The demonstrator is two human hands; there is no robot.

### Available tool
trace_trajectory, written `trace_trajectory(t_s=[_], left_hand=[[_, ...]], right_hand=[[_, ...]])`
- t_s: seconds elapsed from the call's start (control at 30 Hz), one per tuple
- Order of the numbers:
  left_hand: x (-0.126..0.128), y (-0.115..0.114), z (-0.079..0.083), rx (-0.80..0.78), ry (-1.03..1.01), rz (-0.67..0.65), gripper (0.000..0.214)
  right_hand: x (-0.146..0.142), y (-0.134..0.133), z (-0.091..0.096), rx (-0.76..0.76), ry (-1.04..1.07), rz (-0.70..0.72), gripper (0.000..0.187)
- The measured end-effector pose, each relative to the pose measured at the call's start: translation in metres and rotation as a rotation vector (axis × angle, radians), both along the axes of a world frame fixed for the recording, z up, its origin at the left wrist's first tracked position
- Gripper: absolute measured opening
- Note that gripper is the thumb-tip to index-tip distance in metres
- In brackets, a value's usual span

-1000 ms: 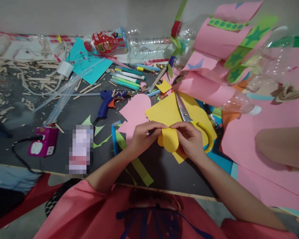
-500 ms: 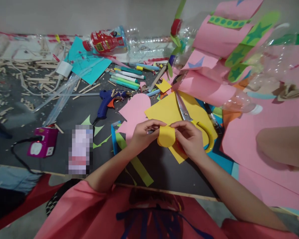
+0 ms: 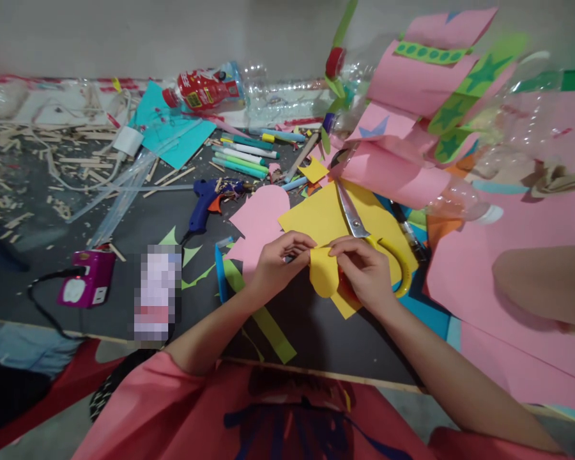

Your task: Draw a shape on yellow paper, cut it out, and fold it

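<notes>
Between my two hands hangs a small yellow paper piece (image 3: 324,275) with a rounded lower end. My left hand (image 3: 283,259) pinches its upper left edge, and my right hand (image 3: 367,268) pinches the upper right edge. Behind it a larger yellow sheet (image 3: 311,214) lies on the table. Scissors (image 3: 355,223) with a yellow handle rest on that sheet, just beyond my right hand, their blades pointing away from me. A pink paper cutout (image 3: 263,214) lies left of the sheet.
A blue glue gun (image 3: 204,204) lies left of the pink cutout. Several markers (image 3: 244,153) are behind it. Pink-wrapped plastic bottles (image 3: 393,172) stand at the back right. A purple box with a cable (image 3: 89,278) sits at the left, beside a blurred-out object (image 3: 156,294).
The small yellow piece now hangs longer and flatter below my fingertips; earlier it looked shorter, with its rounded end doubled. Both hands keep their pinch. The whole view has shifted slightly.
</notes>
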State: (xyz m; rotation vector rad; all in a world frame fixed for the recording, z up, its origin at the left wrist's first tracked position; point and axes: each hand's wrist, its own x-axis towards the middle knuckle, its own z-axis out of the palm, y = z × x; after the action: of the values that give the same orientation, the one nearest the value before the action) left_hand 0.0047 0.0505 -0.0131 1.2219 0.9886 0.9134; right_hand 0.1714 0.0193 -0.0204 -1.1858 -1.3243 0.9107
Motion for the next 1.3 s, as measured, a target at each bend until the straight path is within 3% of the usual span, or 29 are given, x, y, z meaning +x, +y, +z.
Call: trace_trajectory(t_s=[0.23,0.43,0.63,0.87,1.07,1.3], left_hand=[[-0.002,0.000,0.003,0.143,0.120,-0.021,0.012],[-0.003,0.001,0.001,0.100,0.084,-0.030,0.012],[-0.004,0.005,-0.001,0.176,0.033,-0.113,0.017],[-0.002,0.002,0.000,-0.069,-0.044,-0.121,0.011],[0.001,0.001,-0.001,-0.112,0.029,-0.037,0.016],[0.001,0.000,0.010,-0.092,0.138,-0.006,0.031]], right_hand=[[-0.001,0.000,0.003,-0.045,-0.008,0.007,0.016],[-0.001,-0.001,0.002,-0.065,0.003,0.032,0.016],[0.001,-0.002,0.001,-0.103,0.029,0.045,0.015],[0.000,-0.002,0.001,-0.127,0.042,0.044,0.002],[-0.001,-0.001,-0.001,-0.182,-0.001,-0.039,0.020],[-0.001,0.000,-0.001,-0.211,0.099,0.016,0.027]])
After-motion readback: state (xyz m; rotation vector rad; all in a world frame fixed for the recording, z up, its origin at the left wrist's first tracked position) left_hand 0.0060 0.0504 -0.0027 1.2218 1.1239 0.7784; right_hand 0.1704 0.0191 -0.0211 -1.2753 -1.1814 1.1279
